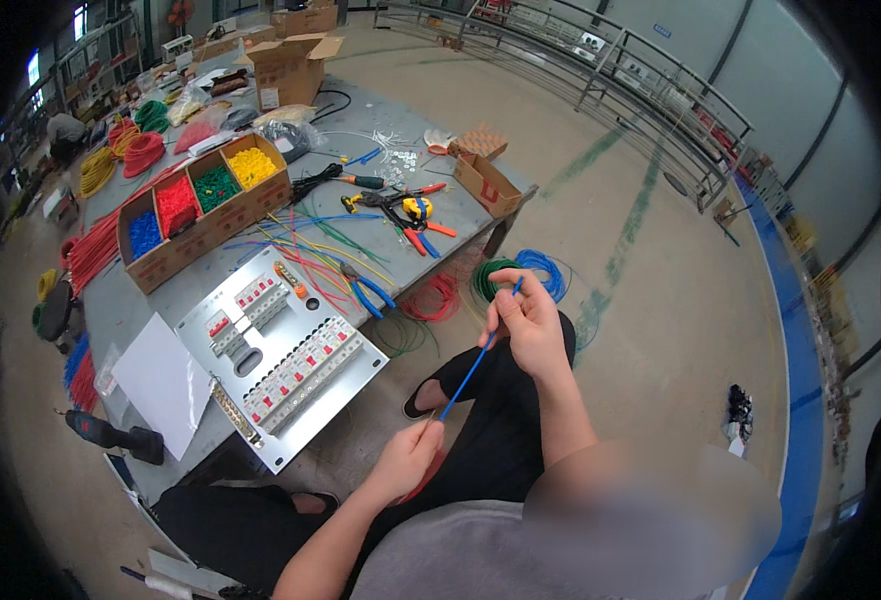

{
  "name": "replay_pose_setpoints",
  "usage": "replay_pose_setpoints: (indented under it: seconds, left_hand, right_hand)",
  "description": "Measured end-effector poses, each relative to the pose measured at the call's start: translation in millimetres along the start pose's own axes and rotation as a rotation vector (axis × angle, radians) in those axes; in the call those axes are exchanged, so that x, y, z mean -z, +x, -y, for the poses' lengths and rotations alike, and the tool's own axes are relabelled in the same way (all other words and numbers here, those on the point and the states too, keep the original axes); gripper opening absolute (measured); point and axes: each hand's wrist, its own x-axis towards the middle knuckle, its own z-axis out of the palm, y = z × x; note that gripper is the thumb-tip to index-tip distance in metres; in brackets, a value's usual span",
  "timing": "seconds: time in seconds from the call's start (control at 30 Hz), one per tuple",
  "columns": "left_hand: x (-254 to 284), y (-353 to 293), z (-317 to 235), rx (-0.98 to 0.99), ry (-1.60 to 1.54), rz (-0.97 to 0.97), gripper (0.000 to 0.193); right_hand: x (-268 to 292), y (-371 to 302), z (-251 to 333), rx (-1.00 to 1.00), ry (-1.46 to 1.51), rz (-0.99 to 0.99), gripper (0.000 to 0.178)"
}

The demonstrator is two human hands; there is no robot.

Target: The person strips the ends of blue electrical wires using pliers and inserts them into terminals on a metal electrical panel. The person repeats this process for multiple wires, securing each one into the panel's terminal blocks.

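Your left hand (pixel 409 462) is closed on the lower end of a blue wire (pixel 469 378), and your right hand (pixel 533 325) pinches it near the top, so it slants above your legs (pixel 506 410). To its left, a metal panel (pixel 289 332) with breakers (pixel 301 374) lies on the grey surface (pixel 361 105), near blue-handled pliers (pixel 369 297).

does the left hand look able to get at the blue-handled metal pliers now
Probably yes: nothing seems to cover the handles of the pliers, though the left hand would likely have to release the thin blue wire.
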Motion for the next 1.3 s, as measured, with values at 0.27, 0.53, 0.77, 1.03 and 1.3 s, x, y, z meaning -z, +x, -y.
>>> replay_pose_setpoints:
  seconds: [0.27,0.53,0.77,1.03,1.3]
  left_hand:
    - [13,-5,-12,0.016,-0.104,0.133,0.037]
    - [23,-5,-10,-0.013,-0.082,0.098,0.038]
    - [23,3,0,0.012,-0.049,0.037,0.038]
    - [26,1,-13,0.071,-0.097,0.056,0.033]
    - [23,-4,-16,-0.07,0.2,-0.043,0.033]
  right_hand:
    - [29,11,5,0.018,0.197,-0.085,0.032]
    - [36,1,-9,-0.208,0.148,0.042,0.03]
    - [25,-1,-10,-0.052,-0.032,-0.002,0.023]
    - [23,-2,-13,-0.143,0.069,0.024,0.028]
    - [15,-9,-13,-0.198,0.056,0.062,0.026]
